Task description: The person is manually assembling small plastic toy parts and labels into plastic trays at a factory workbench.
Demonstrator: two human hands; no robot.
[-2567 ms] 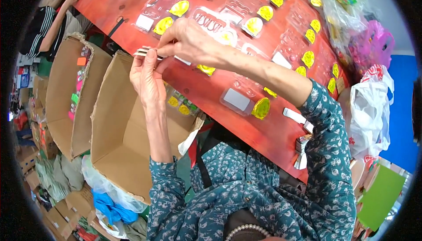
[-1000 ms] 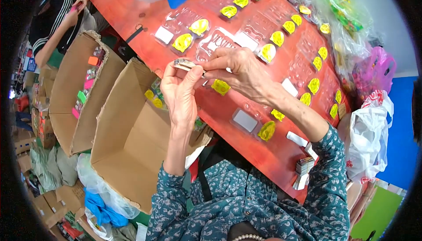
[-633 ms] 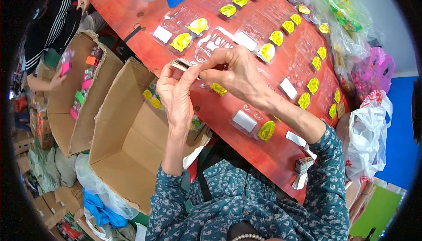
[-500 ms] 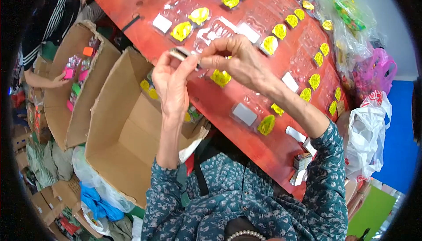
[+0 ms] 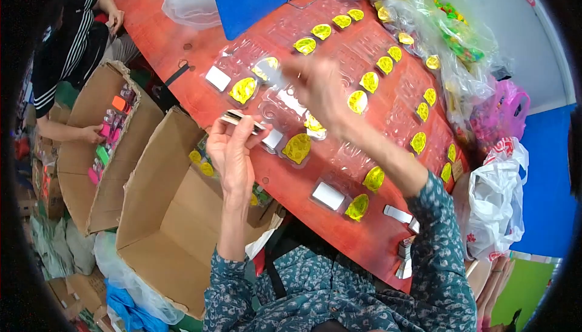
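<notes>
Probably, the thin, pale rectangular card stack (image 5: 234,116), pinched in the left hand (image 5: 231,151), is light, stiff, best held by 2 edges (right hand (image 5: 321,88) blurs; its grip I cannot tell).

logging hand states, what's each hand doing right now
Left hand: closed, holding a small stack of cards.
Right hand: too blurred to tell if open, closed or holding anything.

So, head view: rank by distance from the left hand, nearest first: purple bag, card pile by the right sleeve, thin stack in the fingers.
1. Thin stack: in the grip of the left hand.
2. Card pile: right side, by the table's near edge.
3. Purple bag: far right.
</notes>
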